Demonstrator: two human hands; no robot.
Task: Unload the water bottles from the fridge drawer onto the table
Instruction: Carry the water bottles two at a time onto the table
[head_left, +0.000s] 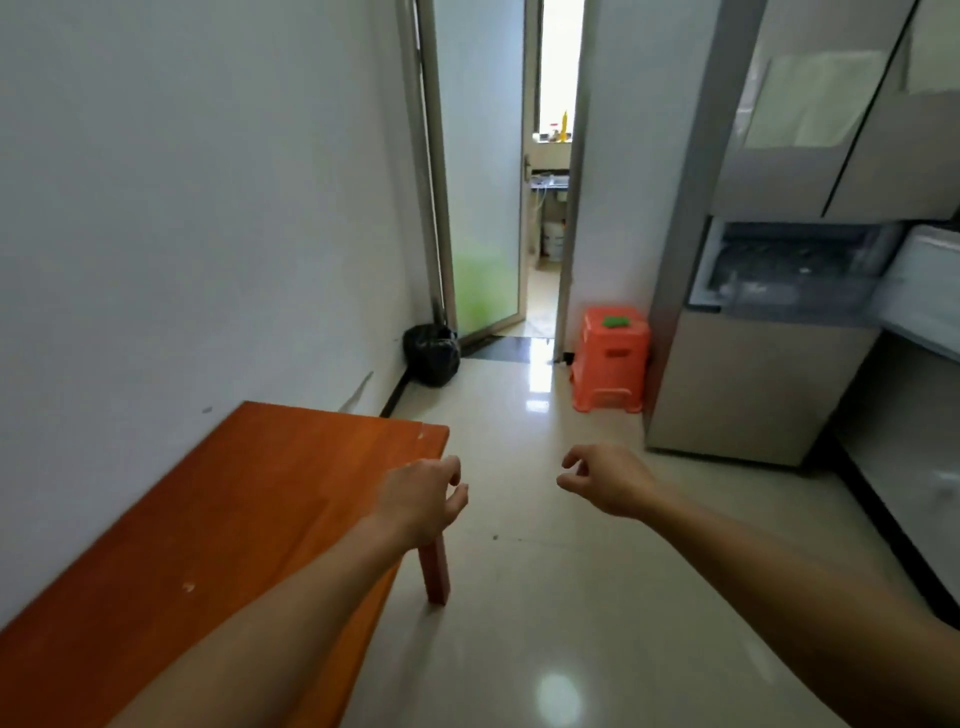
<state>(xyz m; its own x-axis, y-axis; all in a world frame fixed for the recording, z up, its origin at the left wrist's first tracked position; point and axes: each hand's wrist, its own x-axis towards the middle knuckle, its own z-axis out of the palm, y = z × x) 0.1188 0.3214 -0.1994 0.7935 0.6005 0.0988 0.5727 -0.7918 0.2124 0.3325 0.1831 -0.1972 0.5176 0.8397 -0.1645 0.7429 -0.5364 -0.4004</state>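
Head view: left hand (423, 499) and right hand (605, 486) both empty, fingers loosely curled, hanging over the floor. Table (223, 514) sits just under and left of the left hand, nothing on it. Fridge drawer (800, 273) is pulled open, up and right of the right hand, well apart from it. Contents blurred, so no single water bottle can be made out. Judgement: full bottles will be fairly heavy, thin walls give under squeeze, possibly wet and slick from cold; grip mid-body, firm wrap, not the cap
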